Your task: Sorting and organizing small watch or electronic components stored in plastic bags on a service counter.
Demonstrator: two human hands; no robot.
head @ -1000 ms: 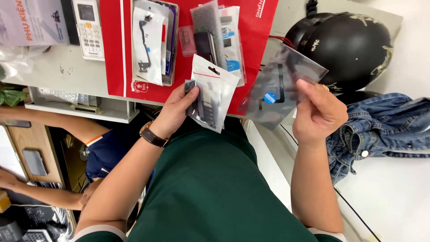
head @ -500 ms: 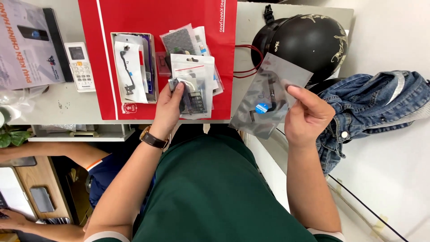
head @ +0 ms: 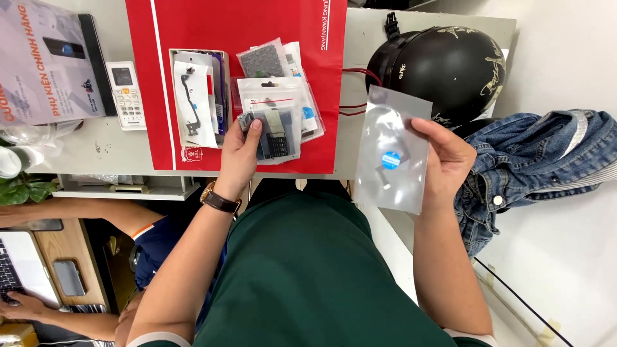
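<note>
1. Right hand (head: pixel 450 164) up in the air, holding a silver bag (head: pixel 393 151) by its right edge. Thumb on top, other fingers behind, closed tight on it.
2. Silver bag: thin, shiny, flat. Looks very light and bendy, and likely slippery. Small blue sticker in the middle, with a thin part showing faintly inside. Probably easy to break, so no squeezing in the middle. Best held by an edge or corner, as now.
3. Left hand (head: pixel 239 154) down on the red folder (head: pixel 193 77), closed on a clear bag (head: pixel 273 125) at its lower left corner. Thumb on top of the bag.
4. Clear bag: soft plastic with a small dark part inside. Looks light too. Floppy, so likely to sag if held by one corner. Lying on top of other little bags (head: pixel 283 64), so easy to drag those along. Better to pinch the plastic edge, not the part inside.
5. Just left of the clear bag, a long white pack (head: pixel 193 96) in a small box, also on the red folder.
6. Further away on the table: a white remote (head: pixel 127 95) to the left, a black helmet (head: pixel 443 64) to the right, and a jeans jacket (head: pixel 540 160) beside the helmet.
</note>
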